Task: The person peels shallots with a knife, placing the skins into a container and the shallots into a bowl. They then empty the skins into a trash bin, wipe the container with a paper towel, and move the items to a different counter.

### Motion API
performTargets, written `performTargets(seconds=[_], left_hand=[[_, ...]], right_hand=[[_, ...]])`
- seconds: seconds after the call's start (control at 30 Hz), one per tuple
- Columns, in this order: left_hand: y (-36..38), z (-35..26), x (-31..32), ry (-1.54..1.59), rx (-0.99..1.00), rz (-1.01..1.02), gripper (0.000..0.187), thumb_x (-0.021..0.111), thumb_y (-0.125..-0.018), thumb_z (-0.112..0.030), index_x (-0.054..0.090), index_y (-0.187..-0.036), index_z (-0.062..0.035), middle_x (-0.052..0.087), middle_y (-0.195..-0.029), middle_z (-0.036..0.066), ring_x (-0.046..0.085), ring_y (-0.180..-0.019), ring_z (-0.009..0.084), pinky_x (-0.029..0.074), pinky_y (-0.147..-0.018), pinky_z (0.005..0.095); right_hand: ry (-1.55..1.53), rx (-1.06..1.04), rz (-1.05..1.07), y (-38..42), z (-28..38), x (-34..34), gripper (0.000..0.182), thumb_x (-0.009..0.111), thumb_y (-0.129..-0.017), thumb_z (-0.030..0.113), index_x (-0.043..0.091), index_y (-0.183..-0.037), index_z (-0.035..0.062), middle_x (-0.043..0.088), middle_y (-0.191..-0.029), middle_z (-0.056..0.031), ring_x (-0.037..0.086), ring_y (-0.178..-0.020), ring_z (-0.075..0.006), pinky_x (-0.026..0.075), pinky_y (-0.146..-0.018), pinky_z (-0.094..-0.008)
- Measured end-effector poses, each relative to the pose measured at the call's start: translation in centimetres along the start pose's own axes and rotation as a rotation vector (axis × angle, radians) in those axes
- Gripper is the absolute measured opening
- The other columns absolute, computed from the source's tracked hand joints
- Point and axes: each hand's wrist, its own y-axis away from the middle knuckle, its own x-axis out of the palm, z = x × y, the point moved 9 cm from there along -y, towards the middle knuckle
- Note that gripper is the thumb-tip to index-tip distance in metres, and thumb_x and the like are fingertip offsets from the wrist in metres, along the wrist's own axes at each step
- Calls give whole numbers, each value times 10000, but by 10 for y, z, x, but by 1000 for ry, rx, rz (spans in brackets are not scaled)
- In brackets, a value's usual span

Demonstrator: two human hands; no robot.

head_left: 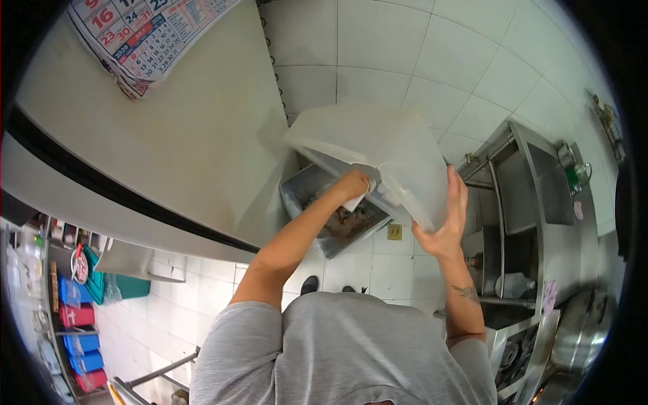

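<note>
A translucent white plastic tub (378, 145) is tipped over a grey bin (300, 192) that stands on the tiled floor with scraps inside. My right hand (447, 216) grips the tub's side from below. My left hand (354, 183) reaches into the tub's open mouth and holds a white cloth or paper (356, 201) against its inside. The inside of the tub is mostly hidden.
A large white fridge (169, 142) with a calendar (145, 37) on it stands at the left. A steel sink counter (533, 196) is at the right, a stove (520, 351) below it. Coloured boxes (77, 317) fill shelves at the far left.
</note>
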Motion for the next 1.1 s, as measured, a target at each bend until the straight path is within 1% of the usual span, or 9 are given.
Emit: performTargets(seconds=[0.17,0.3,0.4,0.53,0.67,0.73,0.87,0.97,1.1], left_hand=[[54,-10,-28,-137,-488,45,298,563,-841,-184,618,-1098,-43,596,-1115,250,594,-1023,376,444,-888,490],[82,0,-45,-488,-386,-377,279,587,-841,-200,633,-1066,-41,596,-989,178,593,-948,372,399,-900,505],[121,27,-21,-542,-470,-19,228,579,-827,-236,687,-945,-74,652,-937,199,647,-856,325,462,-800,476],[239,46,1,-227,-829,91,455,481,-913,-422,676,-972,-15,642,-982,250,640,-961,339,465,-858,453],[375,77,55,653,-1179,41,806,321,-862,-712,494,-1282,-46,616,-1085,257,674,-860,349,528,-682,502],[419,74,66,743,-1100,131,895,287,-826,-764,381,-1343,-39,602,-1103,246,679,-785,340,537,-586,498],[509,71,56,705,-1182,-6,526,562,-849,-349,487,-1232,4,617,-1048,249,678,-772,338,559,-544,482],[599,99,34,614,-1337,20,376,559,-754,-105,568,-1099,45,638,-966,244,670,-761,363,560,-515,487],[736,125,-31,603,-1356,-224,349,549,-715,-105,586,-1006,83,642,-880,252,661,-712,385,547,-486,477]], right_hand=[[278,-116,40,7,-35,23,978,736,-504,143,372,-1405,38,423,-1282,-268,407,-1168,-418,337,-988,-493],[245,151,-34,16,-79,17,930,759,-586,168,361,-1424,99,399,-1273,-271,423,-1141,-403,337,-976,-488],[-4,570,-5,39,-111,11,880,754,-684,182,320,-1440,67,394,-1311,-256,415,-1199,-374,325,-1021,-444],[-667,1025,123,104,-138,39,833,714,-807,299,266,-1434,-17,363,-1415,-191,390,-1276,-286,293,-1063,-358],[-611,1462,646,209,-134,74,805,681,-797,490,349,-1400,71,471,-1255,-180,505,-1027,-247,440,-847,-367],[-579,1534,796,231,-94,91,838,672,-769,560,354,-1395,103,492,-1209,-154,500,-931,-236,441,-780,-370],[-642,1640,1012,269,-19,142,865,646,-752,632,361,-1398,132,489,-1267,-138,521,-995,-294,445,-837,-431],[-551,1628,1214,286,68,181,920,558,-747,723,317,-1434,159,444,-1343,-143,490,-1113,-363,436,-849,-501],[-899,1593,1346,336,178,275,821,526,-820,664,326,-1440,164,382,-1438,-109,358,-1290,-342,337,-972,-554]])
